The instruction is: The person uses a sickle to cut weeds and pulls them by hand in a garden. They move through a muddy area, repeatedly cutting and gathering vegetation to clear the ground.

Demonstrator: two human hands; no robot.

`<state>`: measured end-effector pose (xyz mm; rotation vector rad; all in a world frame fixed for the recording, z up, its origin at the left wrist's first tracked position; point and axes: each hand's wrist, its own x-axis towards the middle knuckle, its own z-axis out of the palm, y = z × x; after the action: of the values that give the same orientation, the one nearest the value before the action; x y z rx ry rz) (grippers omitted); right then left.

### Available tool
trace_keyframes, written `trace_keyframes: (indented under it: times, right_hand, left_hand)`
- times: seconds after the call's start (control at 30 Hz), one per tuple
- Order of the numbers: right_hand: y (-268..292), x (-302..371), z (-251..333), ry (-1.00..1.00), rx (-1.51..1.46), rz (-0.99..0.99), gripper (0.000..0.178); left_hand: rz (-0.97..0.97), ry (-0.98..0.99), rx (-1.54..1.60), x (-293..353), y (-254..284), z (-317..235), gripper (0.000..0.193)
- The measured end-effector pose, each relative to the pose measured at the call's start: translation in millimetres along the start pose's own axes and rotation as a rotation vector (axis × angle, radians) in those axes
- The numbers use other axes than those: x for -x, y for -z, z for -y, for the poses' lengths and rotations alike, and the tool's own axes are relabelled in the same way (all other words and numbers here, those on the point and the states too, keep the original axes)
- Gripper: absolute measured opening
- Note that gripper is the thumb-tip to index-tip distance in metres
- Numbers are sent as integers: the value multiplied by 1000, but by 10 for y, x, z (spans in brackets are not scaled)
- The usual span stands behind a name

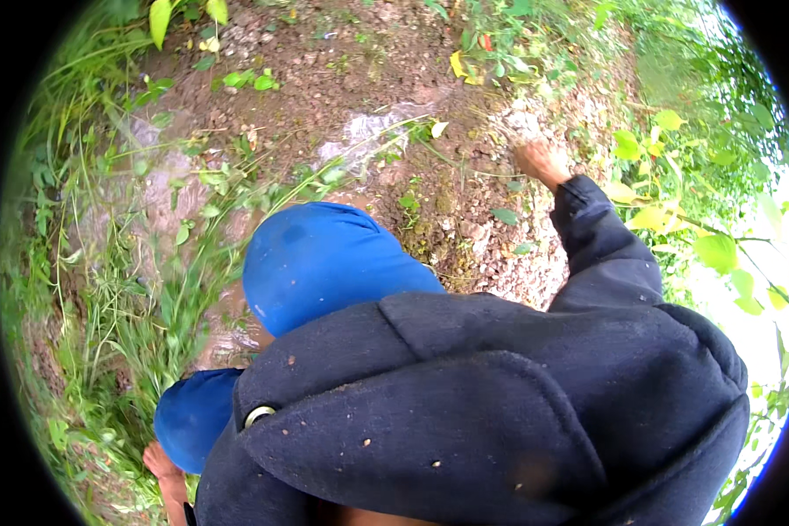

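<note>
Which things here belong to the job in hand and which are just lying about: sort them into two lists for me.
Seemingly part of the job:
- right hand, at the pale stony soil
- left hand, beside the green grass

Just lying about:
- yellow leaf
- green leaf on the ground

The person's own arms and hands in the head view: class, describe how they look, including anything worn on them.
The right hand is bare, with no glove visible; its arm wears a dark, nearly black, creased sleeve with a bunched cuff. The left hand, small at lower left, also shows no glove; its sleeve is mostly hidden.
</note>
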<state>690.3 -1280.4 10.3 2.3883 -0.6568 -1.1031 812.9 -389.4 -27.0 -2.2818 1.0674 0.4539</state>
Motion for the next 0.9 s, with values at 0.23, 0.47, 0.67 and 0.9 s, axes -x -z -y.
trace_keyframes:
  times: [0.23,0.47,0.67,0.9]
  right_hand:
    - [1009,-95,1118,256,-625,-347,22]
    - [556,-622,1183,603,-344,-318,63]
    - [623,-641,1539,228,-446,-141,25]
    - [744,-431,1990,294,-1164,-338,20]
  left_hand:
    - [16,-36,220,-391,752,-66,11]
    - [-217,-210,224,-1896,1779,-319,26]
    - [-449,-788,16,-2996,2267,-674,12]
    - [-436,-740,470,-3899,3036,-1369,63]
